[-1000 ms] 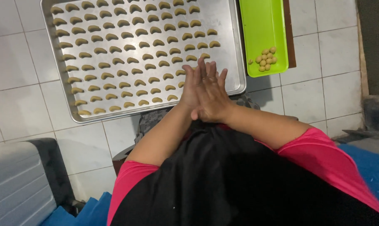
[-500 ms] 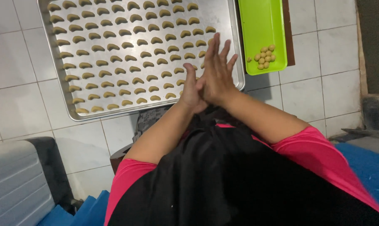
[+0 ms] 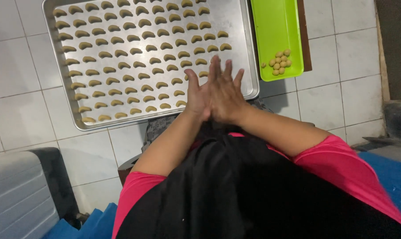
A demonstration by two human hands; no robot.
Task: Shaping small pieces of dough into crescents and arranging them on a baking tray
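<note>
The person's two hands are pressed together palm to palm over the near right corner of a metal baking tray [image 3: 249, 53]; the right hand [image 3: 227, 95] lies on top with its fingers stretched flat and slightly spread, and the left hand [image 3: 196, 95] sits under it, thumb sticking out to the side; neither hand is curled round anything I can see, though a small bit of dough may be hidden between the palms, I cannot tell. The tray rests on a white tiled floor [image 3: 19, 115] and is filled with neat rows of pale crescent-shaped dough pieces [image 3: 129, 48]; the hands cover the last few at the near right end. Just beside the tray on the right lies a bright green plastic tray [image 3: 275, 22], with a small cluster of round dough balls [image 3: 280, 61] near its close end; the hands are near it but apart from it.
</note>
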